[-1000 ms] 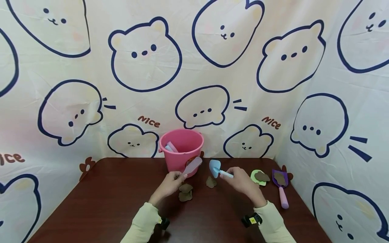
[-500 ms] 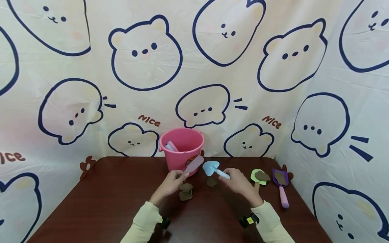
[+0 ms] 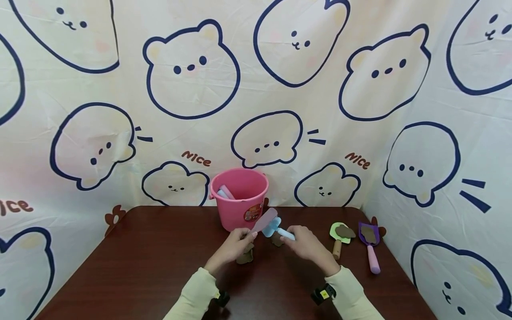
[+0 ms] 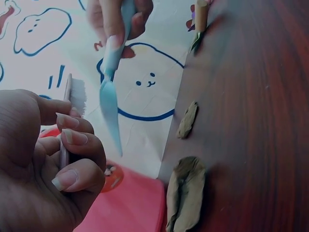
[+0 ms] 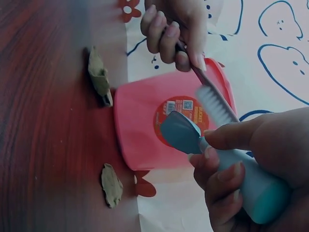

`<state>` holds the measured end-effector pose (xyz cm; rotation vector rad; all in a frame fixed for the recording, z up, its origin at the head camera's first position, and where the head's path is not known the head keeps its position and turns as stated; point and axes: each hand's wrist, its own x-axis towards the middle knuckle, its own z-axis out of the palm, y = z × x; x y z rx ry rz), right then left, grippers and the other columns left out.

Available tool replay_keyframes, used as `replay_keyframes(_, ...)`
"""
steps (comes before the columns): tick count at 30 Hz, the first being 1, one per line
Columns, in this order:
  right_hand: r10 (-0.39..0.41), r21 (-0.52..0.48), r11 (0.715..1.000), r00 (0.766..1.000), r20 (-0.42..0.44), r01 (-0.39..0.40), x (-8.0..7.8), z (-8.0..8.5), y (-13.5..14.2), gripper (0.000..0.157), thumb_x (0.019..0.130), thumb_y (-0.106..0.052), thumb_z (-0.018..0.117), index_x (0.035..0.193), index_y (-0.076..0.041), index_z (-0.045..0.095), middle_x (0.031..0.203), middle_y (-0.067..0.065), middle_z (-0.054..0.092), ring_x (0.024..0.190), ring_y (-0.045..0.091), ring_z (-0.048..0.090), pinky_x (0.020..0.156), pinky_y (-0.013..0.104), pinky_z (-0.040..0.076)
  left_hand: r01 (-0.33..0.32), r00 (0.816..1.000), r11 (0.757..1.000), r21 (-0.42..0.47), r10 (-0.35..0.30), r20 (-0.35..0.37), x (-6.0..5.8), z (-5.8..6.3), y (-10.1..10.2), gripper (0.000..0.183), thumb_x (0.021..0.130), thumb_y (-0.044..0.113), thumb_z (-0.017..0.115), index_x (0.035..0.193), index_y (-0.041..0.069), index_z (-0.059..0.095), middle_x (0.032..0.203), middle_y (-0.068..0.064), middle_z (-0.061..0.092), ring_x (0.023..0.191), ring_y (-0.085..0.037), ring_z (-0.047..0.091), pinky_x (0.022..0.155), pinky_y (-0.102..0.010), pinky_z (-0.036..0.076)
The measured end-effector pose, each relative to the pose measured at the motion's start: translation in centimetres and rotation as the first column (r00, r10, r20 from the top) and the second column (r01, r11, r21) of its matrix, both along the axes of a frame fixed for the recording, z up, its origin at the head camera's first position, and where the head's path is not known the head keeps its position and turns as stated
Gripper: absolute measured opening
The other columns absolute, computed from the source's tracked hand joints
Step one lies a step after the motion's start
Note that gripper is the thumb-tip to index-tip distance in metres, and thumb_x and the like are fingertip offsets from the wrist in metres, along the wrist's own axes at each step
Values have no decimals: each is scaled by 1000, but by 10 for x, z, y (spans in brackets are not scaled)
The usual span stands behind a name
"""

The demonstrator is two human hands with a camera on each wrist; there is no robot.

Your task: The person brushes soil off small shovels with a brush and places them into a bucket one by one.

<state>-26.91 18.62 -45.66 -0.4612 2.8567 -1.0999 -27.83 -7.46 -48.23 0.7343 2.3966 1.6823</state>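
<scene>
Over the dark table, my left hand (image 3: 232, 245) grips a flat brush (image 3: 265, 219) with a mauve back; its white bristles (image 5: 215, 104) show in the right wrist view. My right hand (image 3: 307, 245) holds a light blue toy trowel (image 3: 286, 234) by its handle, thumb laid along it near the blade. In the head view the brush head overlaps the trowel blade (image 5: 178, 133), bristle side toward it. Below the tools, brown clay-like lumps lie on the table: one (image 3: 245, 256) partly hidden under my left hand, a smaller one (image 3: 277, 240) below the trowel.
A pink bucket (image 3: 230, 215) stands just behind my hands, with pink and blue handles (image 3: 226, 192) inside. To the right lie a green toy shovel (image 3: 337, 250) with a wooden handle and a purple one (image 3: 373, 260), each bearing brown clay. A cartoon-printed cloth (image 3: 192, 133) hangs behind.
My right hand has moved left and turned the trowel blade toward the brush. My left hand has shifted slightly right, bringing the brush over the blade. The green shovel's handle is uncovered.
</scene>
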Motion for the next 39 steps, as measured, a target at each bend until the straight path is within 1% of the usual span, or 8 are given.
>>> replay_keyframes(3,20,11,1000,1000,-5,-20,-1,-3,-2,19,100,-23,66,99,-5,64,67,3,53,55,14,48,50,28,43,20,999,1000,5,-20,26,2,-1,5,29,107,26,53,92,2,59,68,-4,47,57,-11,43,55,-24,39)
replay_keyframes(5,29,14,999,1000,-7,-29,-1,-5,-3,19,100,-23,66,100,-5,64,68,3,54,55,14,49,50,28,44,47,996,998,38,-50,80,3,-2,7,30,107,28,53,94,2,58,67,-3,46,55,-10,42,53,-24,37)
replay_keyframes(8,40,16,999,999,-6,-40,-2,-6,-4,19,100,-23,66,100,-5,65,68,2,54,55,13,49,50,27,44,71,983,994,88,-85,164,5,-4,10,29,107,29,52,98,1,56,67,-2,45,52,-11,40,50,-24,37)
replay_keyframes(10,46,14,999,999,-9,-45,-2,-6,-4,19,100,-23,65,100,-5,65,68,2,54,55,13,49,50,27,43,77,976,992,101,-95,194,6,-6,11,29,107,30,52,101,2,56,67,-1,45,51,-12,39,50,-25,38)
replay_keyframes(19,50,0,999,999,-22,-50,-2,-4,-4,19,101,-23,64,98,-4,65,67,2,52,55,12,47,50,27,41,68,988,996,60,-76,136,7,-8,15,31,108,32,51,101,2,59,67,0,47,53,-11,41,52,-25,37)
replay_keyframes(28,54,-3,999,998,-25,-54,-1,1,0,19,102,-23,64,95,-6,64,66,1,49,54,12,45,49,27,40,66,982,995,73,-77,171,4,-12,11,32,106,32,54,112,2,59,69,-4,47,54,-12,42,54,-25,40)
replay_keyframes(36,57,-7,998,998,-21,-58,-3,4,3,18,101,-23,64,96,-5,65,66,1,48,54,13,44,49,26,39,83,975,991,108,-103,196,1,-12,8,26,109,27,48,102,2,53,65,-3,42,50,-12,38,48,-24,36)
replay_keyframes(39,60,-7,998,998,-22,-60,-3,4,4,19,101,-23,65,94,-5,65,65,1,46,54,12,43,49,26,37,69,978,994,91,-85,191,-1,-12,6,28,109,30,49,101,3,54,67,-4,43,51,-12,39,49,-24,37)
